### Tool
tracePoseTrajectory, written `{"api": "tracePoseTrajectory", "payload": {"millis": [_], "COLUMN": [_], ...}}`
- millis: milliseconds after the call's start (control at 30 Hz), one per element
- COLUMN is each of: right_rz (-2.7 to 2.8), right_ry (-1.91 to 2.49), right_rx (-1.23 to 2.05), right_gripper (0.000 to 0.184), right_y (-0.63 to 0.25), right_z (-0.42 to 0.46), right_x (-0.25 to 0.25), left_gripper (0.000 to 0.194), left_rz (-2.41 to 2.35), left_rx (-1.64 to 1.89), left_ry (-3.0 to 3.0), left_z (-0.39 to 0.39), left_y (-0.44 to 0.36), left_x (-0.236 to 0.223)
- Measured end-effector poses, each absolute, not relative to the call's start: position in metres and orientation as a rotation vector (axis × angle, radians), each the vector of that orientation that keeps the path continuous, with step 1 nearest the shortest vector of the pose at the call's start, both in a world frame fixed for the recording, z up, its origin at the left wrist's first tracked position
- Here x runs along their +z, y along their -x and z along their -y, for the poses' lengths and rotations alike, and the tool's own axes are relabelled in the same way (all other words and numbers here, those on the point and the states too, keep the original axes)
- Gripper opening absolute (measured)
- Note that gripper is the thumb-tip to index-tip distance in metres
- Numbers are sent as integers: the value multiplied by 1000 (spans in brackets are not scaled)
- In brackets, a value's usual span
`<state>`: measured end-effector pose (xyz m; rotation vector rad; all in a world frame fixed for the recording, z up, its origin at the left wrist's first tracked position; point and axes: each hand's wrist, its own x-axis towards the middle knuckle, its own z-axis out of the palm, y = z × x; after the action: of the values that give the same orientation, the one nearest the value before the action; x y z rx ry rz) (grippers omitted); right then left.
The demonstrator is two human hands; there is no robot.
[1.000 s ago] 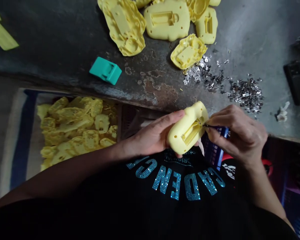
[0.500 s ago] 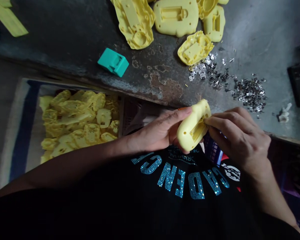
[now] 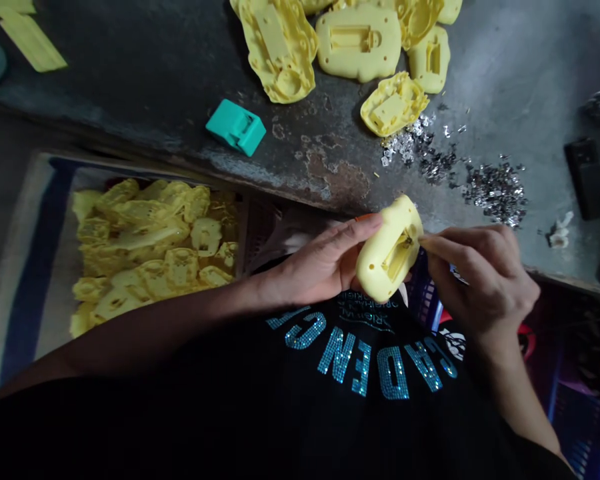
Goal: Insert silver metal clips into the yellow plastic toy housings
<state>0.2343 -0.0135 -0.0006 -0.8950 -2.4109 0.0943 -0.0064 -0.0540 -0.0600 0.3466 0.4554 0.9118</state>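
My left hand (image 3: 320, 261) grips a yellow plastic shell (image 3: 387, 250) just below the bench's near edge, its hollow side turned up. My right hand (image 3: 480, 273) is pinched at the shell's right end, its fingertips pressed against the recess. Whatever the pinch holds is too small to make out. A small metal piece shows inside the recess. On the dark metal bench (image 3: 130, 80) above the hands lie heaps of tiny metal clips (image 3: 495, 190).
More yellow shells (image 3: 355, 43) lie at the bench's far edge, with a teal plastic part (image 3: 236, 127) to their left. A crate of yellow shells (image 3: 150, 247) sits below the bench on the left. A black box (image 3: 587, 177) is at the right.
My right fingers pressed into the shell's recess half a second ago and have since drawn back slightly to its right end. The left hand keeps the shell almost still.
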Motion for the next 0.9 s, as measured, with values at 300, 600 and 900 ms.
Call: {"api": "tracePoseTrajectory", "payload": {"millis": [300,600,900], "right_rz": [2422,2303,2234], "right_ry": [798,917,883], "right_rx": [-82,375,786], "right_gripper": [54,41,57], "right_y": [-237,-233,-218], "right_z": [17,4,-15], "right_x": [-17,-3,-5], "left_gripper": [70,63,67], "left_rz": [-541,-642,-679], "left_rx": [978,1068,1106], "left_ry": [-368,-394,-651], "left_z": [59,61,71], "left_y": [5,4,9], "left_x": [-54,-47,-38]}}
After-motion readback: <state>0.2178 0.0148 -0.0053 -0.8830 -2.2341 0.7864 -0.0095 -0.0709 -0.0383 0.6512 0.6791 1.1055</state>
